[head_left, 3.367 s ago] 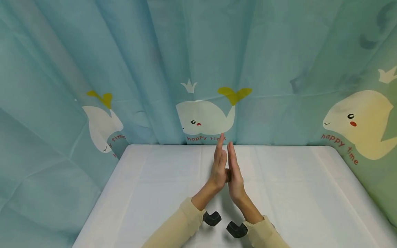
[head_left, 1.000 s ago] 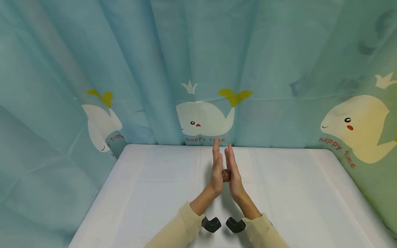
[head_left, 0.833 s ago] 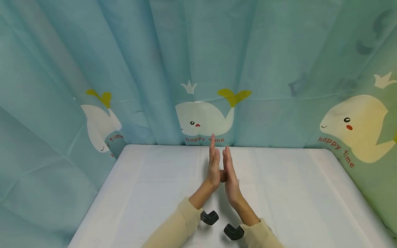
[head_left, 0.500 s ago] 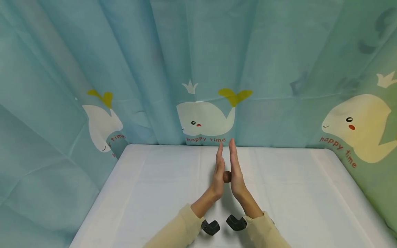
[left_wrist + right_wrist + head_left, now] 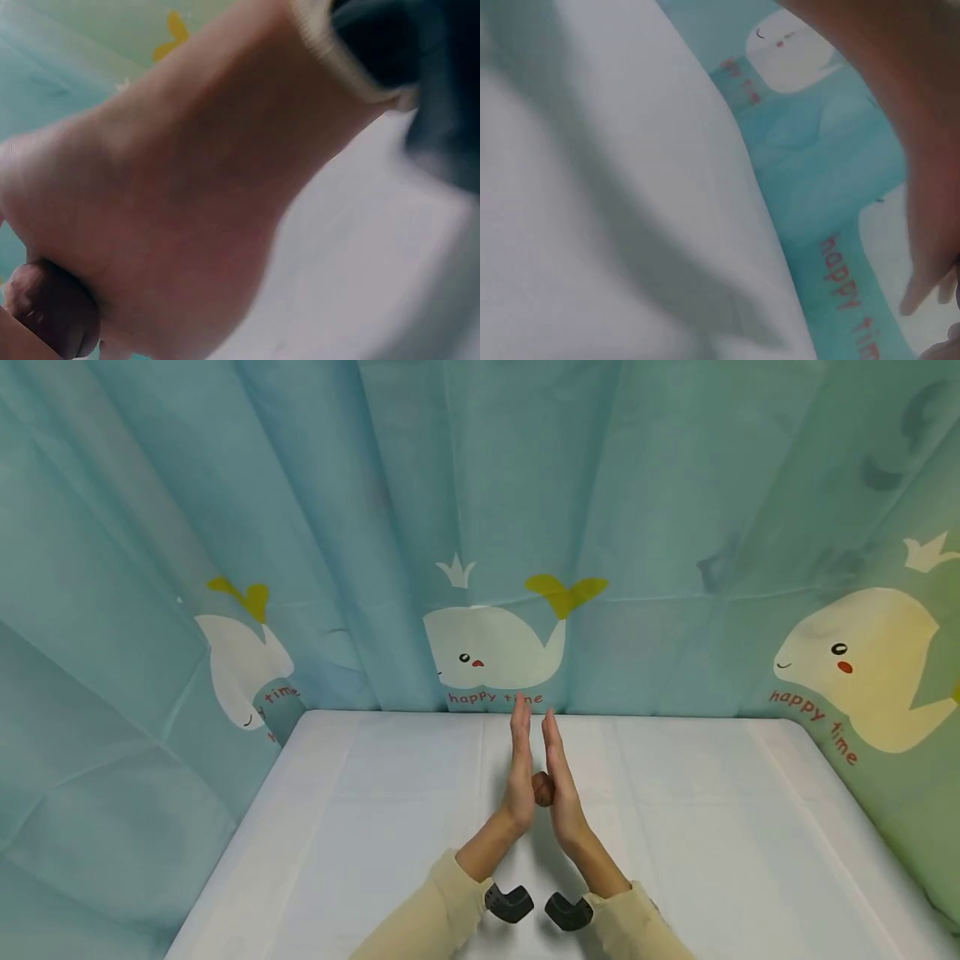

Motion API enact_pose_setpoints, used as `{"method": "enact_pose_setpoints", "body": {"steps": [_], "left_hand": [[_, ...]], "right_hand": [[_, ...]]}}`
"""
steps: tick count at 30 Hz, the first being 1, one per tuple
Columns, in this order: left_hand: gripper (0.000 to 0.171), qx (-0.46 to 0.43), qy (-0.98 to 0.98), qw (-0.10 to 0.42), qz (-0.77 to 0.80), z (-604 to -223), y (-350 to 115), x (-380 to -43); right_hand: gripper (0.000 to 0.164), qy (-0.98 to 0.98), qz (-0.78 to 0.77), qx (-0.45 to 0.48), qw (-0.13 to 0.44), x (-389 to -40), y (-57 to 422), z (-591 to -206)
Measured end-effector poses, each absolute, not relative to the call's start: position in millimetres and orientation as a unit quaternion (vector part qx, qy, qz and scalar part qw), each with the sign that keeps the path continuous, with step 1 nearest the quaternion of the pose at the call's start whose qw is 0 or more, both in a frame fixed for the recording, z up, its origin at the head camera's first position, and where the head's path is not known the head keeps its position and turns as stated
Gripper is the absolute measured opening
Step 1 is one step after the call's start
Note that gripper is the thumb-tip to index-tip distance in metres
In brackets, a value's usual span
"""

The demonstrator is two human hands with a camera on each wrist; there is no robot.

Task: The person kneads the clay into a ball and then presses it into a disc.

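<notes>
In the head view a small brown ball (image 5: 542,789) with a creased surface sits between the two palms, above the table. My left hand (image 5: 519,789) presses it from the left, fingers straight and pointing away. From the other side my right hand (image 5: 566,802) presses it the same way, palm facing palm. The left wrist view has the ball (image 5: 60,311) up close at lower left, against the heel of the left hand (image 5: 142,225) and partly covered. At the right edge of the right wrist view is the right hand (image 5: 934,202); the ball is mostly hidden there.
Under the hands lies a white-covered table (image 5: 712,827). A blue-green curtain (image 5: 675,527) with printed whales hangs along its back and sides. Dark wrist-camera mounts (image 5: 510,903) stick out from both beige sleeves (image 5: 427,914).
The palms have slid back and forth against each other, fingertips trading the lead. Since half a second ago the right hand has drawn back, the left has advanced, and the ball has shifted slightly left.
</notes>
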State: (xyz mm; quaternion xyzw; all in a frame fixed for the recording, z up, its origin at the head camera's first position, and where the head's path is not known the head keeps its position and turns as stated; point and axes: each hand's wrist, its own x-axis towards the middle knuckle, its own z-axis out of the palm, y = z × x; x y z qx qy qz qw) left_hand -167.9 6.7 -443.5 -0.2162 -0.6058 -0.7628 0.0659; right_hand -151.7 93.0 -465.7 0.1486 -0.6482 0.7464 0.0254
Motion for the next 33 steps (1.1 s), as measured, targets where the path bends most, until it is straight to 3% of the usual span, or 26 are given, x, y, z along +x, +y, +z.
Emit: {"method": "enact_pose_setpoints", "body": {"steps": [7, 18, 24, 33], "left_hand": [[0.057, -0.213, -0.672, 0.099, -0.702, -453.3, 5.4, -177.8], [0.056, -0.235, -0.641, 0.053, -0.728, -456.5, 10.2, -161.4], [0.059, -0.252, -0.626, 0.058, -0.736, -446.7, 9.5, -158.5], [0.059, -0.199, -0.643, 0.073, -0.736, -457.3, 9.4, -179.3]], "right_hand": [[0.056, -0.624, 0.761, 0.169, 0.055, -143.7, 88.2, -456.4], [0.055, -0.641, 0.748, 0.161, 0.067, -161.0, 101.0, -450.7], [0.056, -0.63, 0.761, 0.15, 0.045, -162.9, 100.2, -464.1], [0.056, -0.624, 0.757, 0.185, 0.055, -147.0, 93.1, -459.1]]}}
